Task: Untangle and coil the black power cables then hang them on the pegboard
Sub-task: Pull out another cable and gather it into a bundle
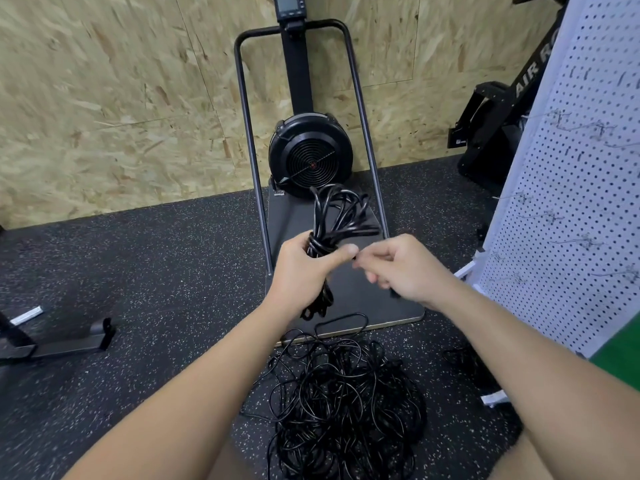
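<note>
Coiling step: left hand (304, 268) grips a wrapped cable bundle (332, 220); right hand (398, 268) fingers pinch its loose end. Tangled cables (346, 400) lie on floor. Next: secure wrap, hang on pegboard (568, 202).

Coiled bundle of black power cable (332, 216) held upright midair; tangled heap of thin black cables (346, 403) on floor below; white perforated pegboard (568, 188) right.

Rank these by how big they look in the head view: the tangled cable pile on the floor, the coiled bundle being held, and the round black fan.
1. Tangled cable pile, though it is nearest the camera.
2. Round black fan.
3. Coiled bundle, close to the fan in looks.
</note>
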A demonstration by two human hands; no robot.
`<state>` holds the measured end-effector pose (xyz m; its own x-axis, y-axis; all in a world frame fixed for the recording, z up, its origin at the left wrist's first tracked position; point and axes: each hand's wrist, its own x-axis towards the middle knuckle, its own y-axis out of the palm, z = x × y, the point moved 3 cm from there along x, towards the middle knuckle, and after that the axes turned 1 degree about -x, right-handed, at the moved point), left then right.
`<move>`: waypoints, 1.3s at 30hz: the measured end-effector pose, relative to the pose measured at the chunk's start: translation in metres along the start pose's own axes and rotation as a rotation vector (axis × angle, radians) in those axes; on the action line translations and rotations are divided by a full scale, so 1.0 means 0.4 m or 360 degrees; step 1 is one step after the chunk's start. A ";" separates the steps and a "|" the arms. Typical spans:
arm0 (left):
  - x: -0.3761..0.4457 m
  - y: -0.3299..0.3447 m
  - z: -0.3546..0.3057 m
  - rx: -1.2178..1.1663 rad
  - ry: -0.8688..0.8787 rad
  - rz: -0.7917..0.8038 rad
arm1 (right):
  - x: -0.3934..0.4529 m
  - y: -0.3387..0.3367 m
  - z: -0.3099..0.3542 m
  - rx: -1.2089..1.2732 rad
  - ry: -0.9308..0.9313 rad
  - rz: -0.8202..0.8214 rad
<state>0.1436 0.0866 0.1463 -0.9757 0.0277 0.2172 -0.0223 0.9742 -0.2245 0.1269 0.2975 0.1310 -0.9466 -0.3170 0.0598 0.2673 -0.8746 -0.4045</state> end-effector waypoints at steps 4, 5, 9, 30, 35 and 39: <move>0.008 -0.004 0.025 -0.0175 -0.0194 0.0120 | -0.008 0.036 -0.006 -0.0213 0.0039 0.0011; 0.007 -0.007 0.031 -0.0195 -0.0254 0.0148 | -0.007 0.034 -0.010 -0.0238 0.0050 0.0003; 0.001 -0.004 0.021 -0.0295 -0.0368 0.0227 | -0.009 0.031 -0.007 -0.0150 0.0008 -0.0019; 0.024 -0.002 0.071 -0.0250 -0.0472 -0.0081 | -0.010 -0.001 0.050 -0.1089 -0.0890 -0.0466; 0.035 -0.004 0.073 -0.0172 -0.0440 -0.0286 | -0.015 0.049 0.092 -0.1214 -0.1031 -0.0326; 0.027 0.006 0.062 0.0074 -0.0372 -0.0119 | -0.016 0.043 0.098 -0.1018 -0.1028 -0.0333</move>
<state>0.1277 0.0835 0.1245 -0.9947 -0.1018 0.0106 -0.1010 0.9601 -0.2607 0.1447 0.2698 0.1595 -0.6290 -0.4862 0.6066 -0.2292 -0.6296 -0.7424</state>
